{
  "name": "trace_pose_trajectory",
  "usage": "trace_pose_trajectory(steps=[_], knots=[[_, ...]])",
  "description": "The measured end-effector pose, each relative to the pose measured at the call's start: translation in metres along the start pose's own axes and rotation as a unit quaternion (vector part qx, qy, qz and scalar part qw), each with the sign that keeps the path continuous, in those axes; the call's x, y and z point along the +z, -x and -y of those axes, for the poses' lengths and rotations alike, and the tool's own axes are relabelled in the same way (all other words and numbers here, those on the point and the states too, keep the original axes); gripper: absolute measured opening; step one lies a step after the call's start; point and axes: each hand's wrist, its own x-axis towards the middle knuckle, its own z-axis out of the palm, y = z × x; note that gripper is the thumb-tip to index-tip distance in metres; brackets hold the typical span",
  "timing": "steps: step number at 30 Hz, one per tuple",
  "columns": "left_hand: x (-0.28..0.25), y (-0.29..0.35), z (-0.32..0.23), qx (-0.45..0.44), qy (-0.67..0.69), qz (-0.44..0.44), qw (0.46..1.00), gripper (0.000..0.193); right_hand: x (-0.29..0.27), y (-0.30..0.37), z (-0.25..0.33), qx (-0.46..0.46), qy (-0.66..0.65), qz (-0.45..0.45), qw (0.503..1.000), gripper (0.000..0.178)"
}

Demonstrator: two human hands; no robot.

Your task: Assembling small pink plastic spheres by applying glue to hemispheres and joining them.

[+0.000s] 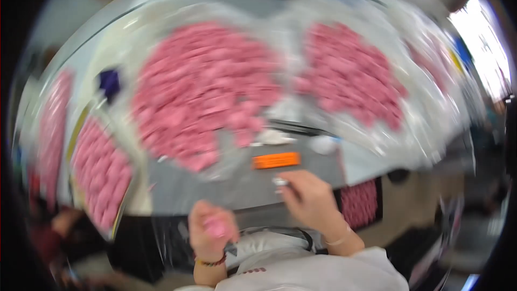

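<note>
Near the table's front edge, my left hand (207,240) is closed around a small pink piece (217,227), blurred but the same colour as the heaped pieces. My right hand (312,199) reaches over the grey mat (237,183) and pinches a small white object (280,182), too smeared to name. Just beyond its fingers lies an orange rectangular block (276,160). A crumpled white piece (276,138) and a round white thing (323,144) lie behind that. The large heap of pink pieces (204,86) spreads over clear plastic in front of me.
A second pink heap (350,70) rests on plastic film (425,118) at the right. Leftward are a tray of pink pieces (102,172), a long pink bag (55,129) and a dark purple object (110,83). Below the table's right edge, a dark container (360,203) holds more pink pieces.
</note>
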Motion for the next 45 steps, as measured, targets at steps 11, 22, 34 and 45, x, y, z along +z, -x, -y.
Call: trace_pose_trajectory(steps=[11,22,34,45], knots=[[-0.007,-0.037,0.015,-0.108,0.111,0.187,0.970,0.043,-0.037,0.034,-0.018,0.020,-0.164,-0.082,0.983,0.021],[-0.007,-0.031,0.007,-0.056,0.108,0.156,0.980,0.038,-0.033,0.076,-0.049,0.031,-0.261,0.326,0.908,0.013],[-0.009,-0.038,0.014,-0.070,0.105,0.183,0.975,0.038,0.005,0.131,-0.091,0.142,-0.033,0.288,0.946,0.013],[-0.005,-0.042,0.016,-0.094,0.094,0.211,0.968,0.040,-0.029,0.116,-0.063,0.063,0.077,0.298,0.949,0.025]])
